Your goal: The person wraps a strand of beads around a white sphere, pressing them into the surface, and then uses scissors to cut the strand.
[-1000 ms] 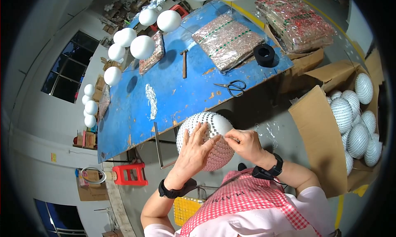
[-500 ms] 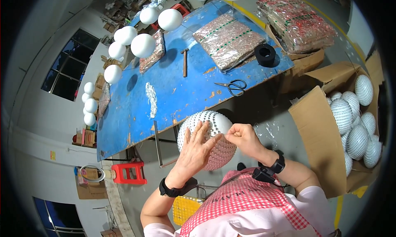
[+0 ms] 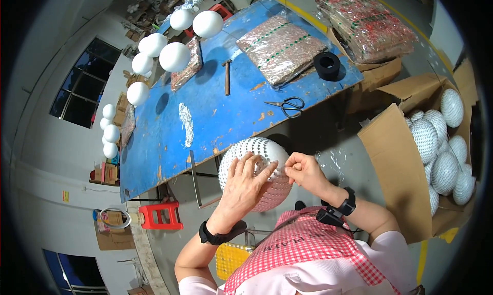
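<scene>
A large white ball (image 3: 245, 150) covered with rows of small shiny studs is in front of me at the table's near edge. Its upper right side has a smooth bare white patch. My left hand (image 3: 245, 184) lies over the ball with fingers spread, fingertips resting on the studded surface near that patch. At the ball's right side my right hand (image 3: 306, 174) is closed in a pinch, fingertips close to the left thumb and index finger. Whatever it pinches is too small to make out. The ball's underside is hidden.
On the blue table (image 3: 205, 125) lie scissors (image 3: 288, 106), a hammer (image 3: 227, 78), a black tape roll (image 3: 328, 65), a silvery strand bundle (image 3: 186, 124) and a plastic-wrapped pack (image 3: 280, 48). White balls (image 3: 174, 57) stand along its far left. A cardboard box (image 3: 395, 172) holds studded balls at right.
The view has shifted slightly. My right hand's pinch stays beside the ball, its fingers slightly rearranged. My left hand keeps its place on the ball.
</scene>
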`<action>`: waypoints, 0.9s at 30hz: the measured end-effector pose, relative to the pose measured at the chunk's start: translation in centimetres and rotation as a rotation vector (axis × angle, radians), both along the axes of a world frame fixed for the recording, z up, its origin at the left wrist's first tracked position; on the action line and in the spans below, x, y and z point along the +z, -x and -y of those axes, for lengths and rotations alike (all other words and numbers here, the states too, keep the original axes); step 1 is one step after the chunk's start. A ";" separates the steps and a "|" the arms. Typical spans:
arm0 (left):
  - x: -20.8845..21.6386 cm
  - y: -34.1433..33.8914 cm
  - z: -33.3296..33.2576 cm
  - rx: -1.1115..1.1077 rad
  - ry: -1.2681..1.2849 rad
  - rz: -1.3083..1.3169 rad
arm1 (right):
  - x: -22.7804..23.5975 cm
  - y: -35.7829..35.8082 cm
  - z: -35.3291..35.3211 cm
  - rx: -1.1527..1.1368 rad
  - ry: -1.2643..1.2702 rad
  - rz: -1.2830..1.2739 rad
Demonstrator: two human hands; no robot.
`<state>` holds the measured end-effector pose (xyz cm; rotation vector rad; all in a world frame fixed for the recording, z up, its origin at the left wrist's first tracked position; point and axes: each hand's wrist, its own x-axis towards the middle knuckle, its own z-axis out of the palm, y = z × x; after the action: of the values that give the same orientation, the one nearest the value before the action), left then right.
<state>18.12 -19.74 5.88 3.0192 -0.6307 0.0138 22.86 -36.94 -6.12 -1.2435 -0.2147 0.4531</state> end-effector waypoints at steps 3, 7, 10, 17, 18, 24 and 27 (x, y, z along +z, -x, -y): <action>-0.5 -0.1 -0.3 -0.058 -0.080 0.065 | 0.8 0.5 0.3 -0.039 0.204 0.292; -0.9 0.3 0.0 -0.044 -0.093 0.080 | 1.2 0.7 -0.1 -0.220 0.359 0.571; -1.1 0.4 0.3 -0.023 -0.091 0.066 | 1.0 0.9 -0.4 -0.261 0.383 0.530; -1.6 0.7 0.4 0.005 -0.119 0.116 | 1.0 1.3 -1.0 -0.363 0.562 0.682; -1.6 0.8 0.5 0.014 -0.123 0.128 | 1.0 1.3 -1.0 -0.355 0.600 0.715; -1.7 0.9 0.9 0.025 -0.103 0.118 | 0.7 0.4 -0.4 -0.075 0.149 0.092; -1.6 1.0 0.8 0.024 -0.104 0.115 | 1.3 0.0 0.4 0.117 -0.134 -0.300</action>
<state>17.14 -20.59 4.25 3.1449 -0.6236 0.1610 22.82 -37.35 -4.86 -1.0208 -0.0614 0.7085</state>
